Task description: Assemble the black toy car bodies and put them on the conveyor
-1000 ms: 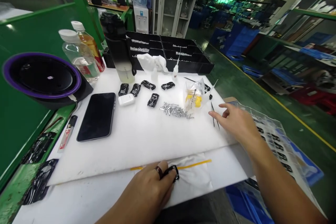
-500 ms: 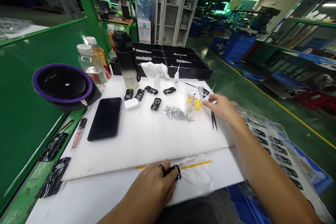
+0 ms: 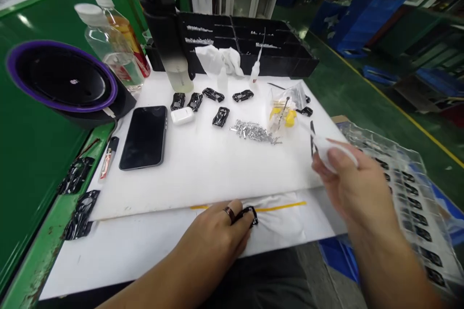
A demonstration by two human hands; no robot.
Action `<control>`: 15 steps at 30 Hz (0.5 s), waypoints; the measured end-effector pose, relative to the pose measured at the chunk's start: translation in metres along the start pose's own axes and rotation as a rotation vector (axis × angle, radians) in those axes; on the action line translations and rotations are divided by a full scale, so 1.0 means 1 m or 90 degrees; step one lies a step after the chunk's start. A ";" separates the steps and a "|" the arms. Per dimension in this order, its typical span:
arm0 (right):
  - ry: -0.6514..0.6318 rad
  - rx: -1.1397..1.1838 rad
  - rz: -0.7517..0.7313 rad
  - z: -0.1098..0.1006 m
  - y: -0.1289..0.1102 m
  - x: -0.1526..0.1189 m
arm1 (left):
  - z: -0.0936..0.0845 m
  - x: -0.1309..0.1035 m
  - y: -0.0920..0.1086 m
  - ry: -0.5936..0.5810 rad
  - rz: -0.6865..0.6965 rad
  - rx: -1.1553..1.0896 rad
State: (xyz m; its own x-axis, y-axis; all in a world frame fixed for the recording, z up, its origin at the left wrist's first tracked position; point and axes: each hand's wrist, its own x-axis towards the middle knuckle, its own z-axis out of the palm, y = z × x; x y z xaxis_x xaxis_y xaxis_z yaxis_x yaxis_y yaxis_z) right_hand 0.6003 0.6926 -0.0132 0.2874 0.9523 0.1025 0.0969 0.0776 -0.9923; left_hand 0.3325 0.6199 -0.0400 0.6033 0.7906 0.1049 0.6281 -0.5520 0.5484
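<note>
My left hand (image 3: 219, 231), with a dark ring on one finger, is closed on a small black toy car body (image 3: 251, 217) at the table's front edge. The car rests against a white cloth (image 3: 284, 229); my fingers hide part of it. Off to the right, my right hand (image 3: 357, 183) grips a small white squeeze bottle (image 3: 324, 148), tilted, with its thin nozzle pointing up and left. Black tweezers (image 3: 312, 139) lie just beyond that hand. Several more black car bodies (image 3: 221, 117) and a pile of small silver parts (image 3: 253, 131) are on the white foam sheet (image 3: 203, 169).
A phone (image 3: 144, 137), a white earbud case (image 3: 182, 116) and a utility knife (image 3: 108, 159) lie at left. A dark drink bottle (image 3: 170, 43) and a black compartment tray (image 3: 282, 60) stand at the back. At right is a clear tray (image 3: 395, 154) of black parts.
My right hand has drawn back toward me and now holds the white squeeze bottle. My left hand still holds the car body on the cloth. The view has tilted downward.
</note>
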 end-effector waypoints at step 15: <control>0.084 0.010 0.055 0.022 0.024 -0.104 | 0.000 -0.007 -0.004 0.028 0.031 0.021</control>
State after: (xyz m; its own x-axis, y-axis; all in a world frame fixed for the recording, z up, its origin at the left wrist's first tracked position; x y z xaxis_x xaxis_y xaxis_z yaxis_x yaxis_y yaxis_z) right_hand 0.5516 0.6019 -0.0488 0.4163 0.9089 0.0240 0.0511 0.0029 -0.9987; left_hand 0.3257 0.6163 -0.0427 0.6118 0.7732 0.1668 0.6154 -0.5977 0.5139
